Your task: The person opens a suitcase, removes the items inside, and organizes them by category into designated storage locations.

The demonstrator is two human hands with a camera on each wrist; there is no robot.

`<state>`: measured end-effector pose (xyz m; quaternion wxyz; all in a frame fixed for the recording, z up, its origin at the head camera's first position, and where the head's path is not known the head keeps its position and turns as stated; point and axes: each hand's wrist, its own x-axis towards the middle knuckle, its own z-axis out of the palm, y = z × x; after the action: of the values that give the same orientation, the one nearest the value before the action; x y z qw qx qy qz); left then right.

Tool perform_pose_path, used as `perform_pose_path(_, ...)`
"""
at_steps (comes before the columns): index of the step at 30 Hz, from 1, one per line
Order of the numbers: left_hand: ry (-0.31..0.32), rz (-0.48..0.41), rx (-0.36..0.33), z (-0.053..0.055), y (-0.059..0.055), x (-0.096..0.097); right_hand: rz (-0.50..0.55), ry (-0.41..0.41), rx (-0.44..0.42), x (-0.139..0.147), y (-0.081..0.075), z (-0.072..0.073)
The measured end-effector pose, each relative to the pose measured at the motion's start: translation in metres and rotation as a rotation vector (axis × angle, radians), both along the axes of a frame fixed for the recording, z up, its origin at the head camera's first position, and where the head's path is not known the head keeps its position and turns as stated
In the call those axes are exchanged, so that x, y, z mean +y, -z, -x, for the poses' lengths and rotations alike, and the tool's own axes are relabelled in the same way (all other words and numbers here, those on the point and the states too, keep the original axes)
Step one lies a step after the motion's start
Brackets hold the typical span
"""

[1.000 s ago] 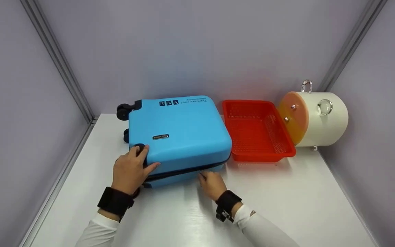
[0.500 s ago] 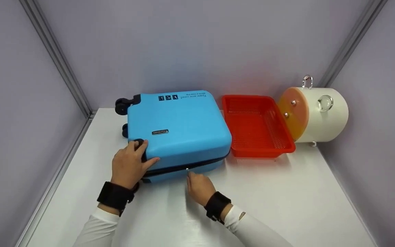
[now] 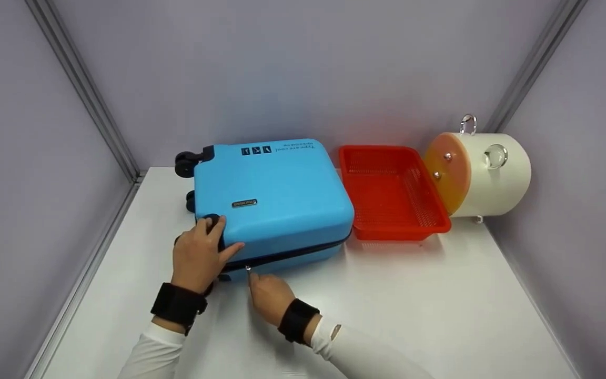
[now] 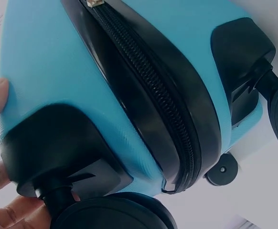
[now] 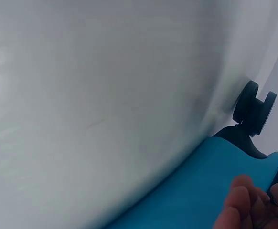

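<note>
A light blue hard-shell suitcase lies flat on the white table, its black wheels toward the left. My left hand grips its near left corner, the thumb on the side wall and the fingers around the black wheel mount. Low on the near side, my right hand pinches a zipper pull between thumb and forefinger, close to the left end of that side. In the left wrist view, the zipper runs shut round the corner, with its metal slider at the top edge.
A red plastic basket stands against the suitcase's right side. Beyond it lies a cream cylinder with an orange and yellow end and clear rings. Pale partition walls rise behind and on both sides.
My right hand has slid left along the suitcase's near side, taking the zipper pull with it. The left hand keeps its grip on the corner.
</note>
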<state>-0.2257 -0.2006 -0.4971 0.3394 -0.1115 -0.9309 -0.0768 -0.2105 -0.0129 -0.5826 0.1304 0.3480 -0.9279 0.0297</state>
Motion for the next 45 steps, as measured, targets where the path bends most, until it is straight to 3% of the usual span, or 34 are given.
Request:
perform_pose_path(5, 0.013, -0.005, -0.006, -0.002, 0.004, 0.002, 0.132, -0.005, -0.019, 0.009, -0.009, -0.003)
perform_pose_path(8, 0.006, -0.024, -0.014, -0.003, 0.004, 0.004, 0.247, -0.032, -0.043, 0.019, -0.027, -0.001)
perform_pose_path(13, -0.013, -0.058, -0.043, -0.006, 0.008, 0.008, 0.410, -0.089, 0.051, 0.033, -0.063, 0.004)
perform_pose_path(17, -0.024, -0.069, 0.031, -0.011, 0.020, 0.014, 0.485, -0.144, 0.152, 0.045, -0.083, 0.013)
perform_pose_path(20, -0.012, -0.125, 0.125, -0.019, 0.030, 0.020, 0.467, -0.145, 0.198, 0.057, -0.091, 0.024)
perform_pose_path(22, 0.006, -0.184, 0.148, -0.026, 0.036, 0.025, 0.424, -0.119, 0.212, 0.066, -0.096, 0.033)
perform_pose_path(24, 0.029, -0.251, 0.115, -0.031, 0.042, 0.030, 0.381, -0.086, 0.209, 0.076, -0.100, 0.044)
perform_pose_path(26, 0.020, -0.280, 0.040, -0.035, 0.048, 0.033, 0.347, -0.049, 0.180, 0.087, -0.104, 0.056)
perform_pose_path(30, -0.058, -0.251, -0.146, -0.035, 0.059, 0.038, 0.309, 0.020, 0.075, 0.109, -0.106, 0.079)
perform_pose_path(35, -0.124, -0.213, -0.291, -0.029, 0.069, 0.044, 0.272, 0.071, -0.062, 0.133, -0.097, 0.100)
perform_pose_path(40, -0.134, -0.207, -0.372, -0.025, 0.074, 0.048, 0.245, 0.083, -0.080, 0.145, -0.085, 0.106)
perform_pose_path(45, -0.117, -0.236, -0.333, -0.025, 0.078, 0.052, 0.287, 0.057, -0.049, 0.149, -0.082, 0.107)
